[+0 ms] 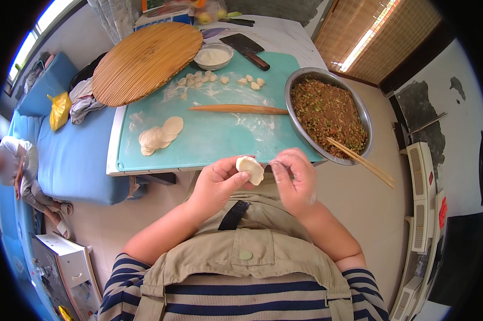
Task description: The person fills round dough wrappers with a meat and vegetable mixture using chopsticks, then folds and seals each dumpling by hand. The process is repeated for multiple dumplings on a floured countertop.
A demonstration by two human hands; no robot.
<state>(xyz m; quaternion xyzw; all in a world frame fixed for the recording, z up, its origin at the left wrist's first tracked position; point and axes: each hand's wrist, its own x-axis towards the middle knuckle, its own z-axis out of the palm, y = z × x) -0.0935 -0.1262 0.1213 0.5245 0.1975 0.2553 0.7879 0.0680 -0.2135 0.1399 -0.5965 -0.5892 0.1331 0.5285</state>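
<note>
My left hand point(217, 180) holds a pale dough piece point(250, 170), a dumpling or folded wrapper, between thumb and fingers just off the table's front edge. Close on its right is my right hand point(295, 180), apart from the dough, fingers curled toward the thumb with nothing visible in them. Both hands carry flour. On the teal mat point(209, 140) lies an overlapping stack of round dough wrappers point(161, 135). A slim wooden rolling pin point(237, 108) lies crosswise behind, its right end against a steel bowl point(367, 134) of minced filling point(327, 114). Wooden chopsticks point(361, 162) rest in that bowl.
Small dough lumps point(197, 79) sit on the floured mat near a bowl of flour point(213, 57). A cleaver point(247, 50) lies behind them. A round slatted tray point(149, 62) covers the back left corner. A person point(23, 172) sits at far left by a blue sofa point(75, 156).
</note>
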